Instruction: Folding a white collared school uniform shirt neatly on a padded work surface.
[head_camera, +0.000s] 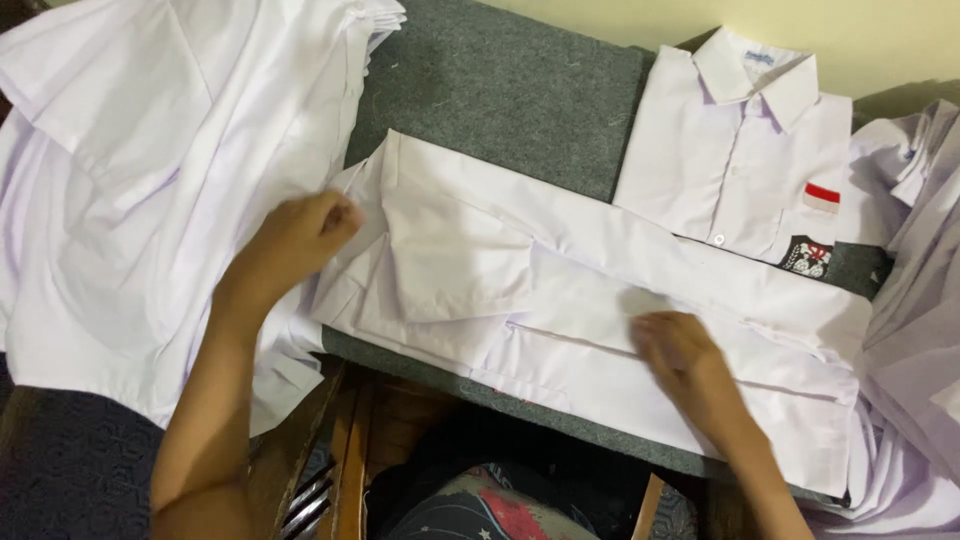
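White shirt (600, 310), half folded, lies mid-frame on grey tabletop (500, 90). Left hand (295, 240) pinches its sleeve edge; right hand (675, 350) presses flat, fingers spread. Cloth looks light, limp, likely slippery; best gripped at seams.

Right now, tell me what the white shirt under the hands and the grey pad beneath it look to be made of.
White short-sleeved shirt under the left hand and right hand: thin woven cloth, probably cotton or a blend, matte; it holds sharp folds and soft creases. Grey pad: looks like felt or a coarse blanket, with a fuzzy, speckled, dull surface.
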